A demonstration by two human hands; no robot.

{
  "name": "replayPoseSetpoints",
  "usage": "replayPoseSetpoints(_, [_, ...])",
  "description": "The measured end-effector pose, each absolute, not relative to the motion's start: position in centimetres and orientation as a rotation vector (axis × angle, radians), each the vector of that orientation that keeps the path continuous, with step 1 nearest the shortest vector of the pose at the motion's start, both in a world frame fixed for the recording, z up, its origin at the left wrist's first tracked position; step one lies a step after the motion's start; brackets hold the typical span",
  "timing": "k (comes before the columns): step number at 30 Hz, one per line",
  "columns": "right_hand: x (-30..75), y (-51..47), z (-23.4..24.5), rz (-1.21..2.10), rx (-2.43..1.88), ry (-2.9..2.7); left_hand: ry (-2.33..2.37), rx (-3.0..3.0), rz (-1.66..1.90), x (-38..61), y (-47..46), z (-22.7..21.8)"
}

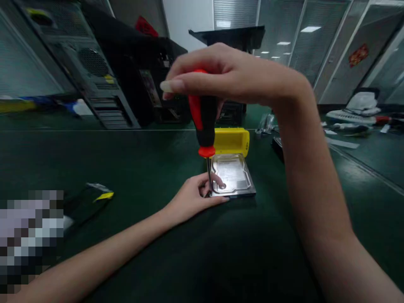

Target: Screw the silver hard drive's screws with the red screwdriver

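Observation:
A silver hard drive (235, 170) lies flat on the dark green table. My left hand (198, 192) grips its near left corner, with the index finger on the top face and the thumb along the front edge. Above the drive, my right hand (210, 75) is wrapped round the top of a red and black screwdriver (205, 122). The screwdriver stands nearly upright, and its metal shaft reaches down to the drive's near left corner beside my left fingers. Whether the tip sits in a screw is too small to tell. Right behind the drive is a yellow plastic bin (232, 141).
Computer cases (104, 67) stand at the back left. A cable with a yellow tag (104, 196) lies on the left. Clear plastic bags (267, 123) and a black object (277, 147) are right of the bin. A white power strip (350, 117) lies far right.

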State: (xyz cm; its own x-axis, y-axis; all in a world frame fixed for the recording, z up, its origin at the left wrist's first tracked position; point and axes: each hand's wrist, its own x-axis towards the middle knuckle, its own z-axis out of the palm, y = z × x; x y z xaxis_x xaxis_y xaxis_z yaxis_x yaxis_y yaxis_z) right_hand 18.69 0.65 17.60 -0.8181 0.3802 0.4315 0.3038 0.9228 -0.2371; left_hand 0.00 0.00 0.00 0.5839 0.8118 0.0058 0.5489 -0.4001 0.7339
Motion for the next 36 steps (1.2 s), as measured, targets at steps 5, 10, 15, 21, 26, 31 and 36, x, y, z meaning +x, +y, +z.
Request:
replayPoseSetpoints(5, [18.5,-0.2,18.6,0.095,-0.554,-2.63,1.073,2.115,0.483,0.0,0.0,0.1])
replayPoseSetpoints(10, [18.5,-0.7,18.6,0.155,-0.668,-2.632,1.055,2.121,0.49,0.0,0.1,0.1])
replayPoseSetpoints(15, [18.8,-0.7,19.1,0.225,-0.548,-2.638,1.069,2.122,0.493,0.0,0.1,0.2])
replayPoseSetpoints(21, [18.7,-0.2,19.0,0.24,-0.462,-2.659,1.066,2.123,0.484,0.0,0.1,0.2])
replayPoseSetpoints(26, [18.6,0.1,18.5,0.15,-0.406,-2.648,1.062,2.127,0.482,0.0,0.1,0.1])
replayPoseSetpoints(31, [19.0,-0.4,18.8,0.184,-0.435,-2.673,1.058,2.131,0.481,-0.1,0.2,-0.1])
replayPoseSetpoints(36, [19.2,-0.6,18.9,0.211,-0.513,-2.671,1.054,2.148,0.483,-0.1,0.2,-0.2])
